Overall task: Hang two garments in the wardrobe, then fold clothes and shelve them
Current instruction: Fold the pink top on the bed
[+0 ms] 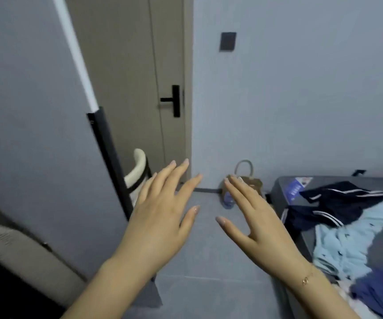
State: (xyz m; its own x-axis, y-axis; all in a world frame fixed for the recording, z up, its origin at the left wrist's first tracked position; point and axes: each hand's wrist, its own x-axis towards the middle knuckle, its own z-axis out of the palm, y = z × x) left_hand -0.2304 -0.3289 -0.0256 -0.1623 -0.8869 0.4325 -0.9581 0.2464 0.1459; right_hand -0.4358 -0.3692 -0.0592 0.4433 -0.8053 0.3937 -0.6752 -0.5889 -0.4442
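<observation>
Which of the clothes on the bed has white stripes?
The dark navy garment, lying at the far end of the bed. The light blue garment nearer the camera carries only small dark specks, no stripes.

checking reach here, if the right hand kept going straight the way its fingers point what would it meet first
Probably the tan handbag on the floor by the wall: the right hand, open and holding nothing, points up-left toward it. Depth is unclear, so it may pass above the bag and reach the wall instead.

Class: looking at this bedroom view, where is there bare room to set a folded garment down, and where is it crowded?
Free: the grey floor between the wardrobe door and the bed. Crowded: the bed's top, covered by the navy striped garment and light blue clothes. A handbag fills the floor corner.
</observation>
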